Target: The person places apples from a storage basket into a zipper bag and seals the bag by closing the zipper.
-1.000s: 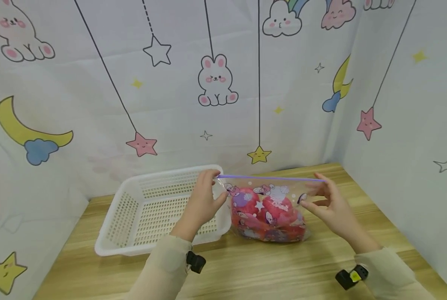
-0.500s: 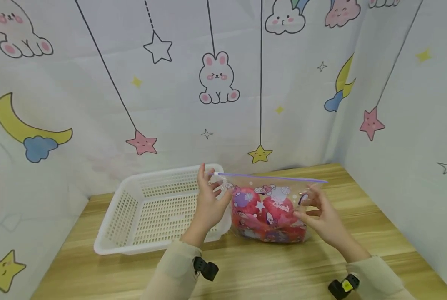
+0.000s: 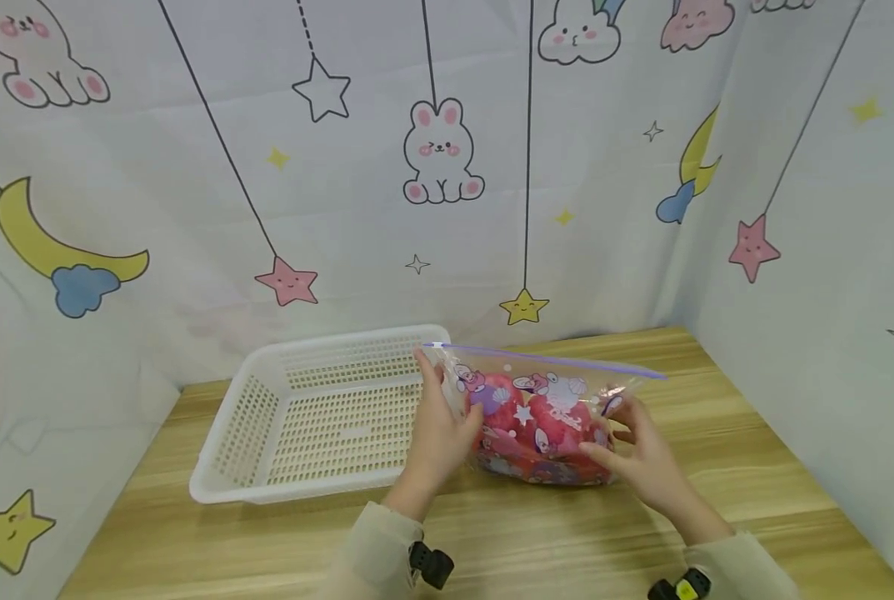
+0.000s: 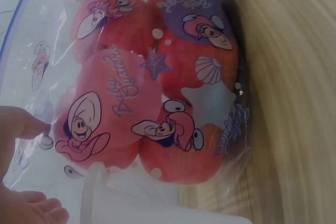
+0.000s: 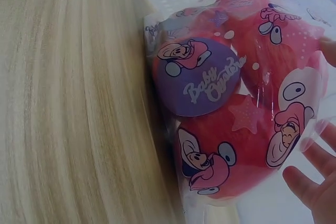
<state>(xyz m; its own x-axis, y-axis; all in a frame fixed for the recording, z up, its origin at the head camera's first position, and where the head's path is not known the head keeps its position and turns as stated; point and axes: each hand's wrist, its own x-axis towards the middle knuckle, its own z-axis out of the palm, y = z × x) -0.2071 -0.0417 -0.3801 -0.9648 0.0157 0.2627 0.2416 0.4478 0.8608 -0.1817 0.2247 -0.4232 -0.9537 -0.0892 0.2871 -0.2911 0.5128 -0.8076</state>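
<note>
A clear zip bag [image 3: 536, 425] printed with cartoon oysters, shells and stars stands on the wooden table, with several red round fruits [image 4: 184, 156] showing through it. Its purple zip strip [image 3: 551, 358] runs along the top, with a small white slider [image 3: 437, 344] at the left end. My left hand [image 3: 442, 425] is at the bag's left side, its thumb on the front and its fingers extended. At the right side, my right hand [image 3: 641, 454] touches the plastic with its thumb in front and its fingers loosely bent. In the right wrist view those fingers [image 5: 310, 182] are spread.
A white plastic basket [image 3: 225, 450] with perforated walls stands directly left of the bag, close behind my left wrist. Wooden table surface [image 3: 536, 533] lies in front. A white cloth [image 3: 342, 208] printed with bunnies, stars and moons hangs behind and at the sides.
Both hands have left the zip strip's ends and slid down to the bag's sides. The right end of the strip has dipped slightly. The basket has not moved.
</note>
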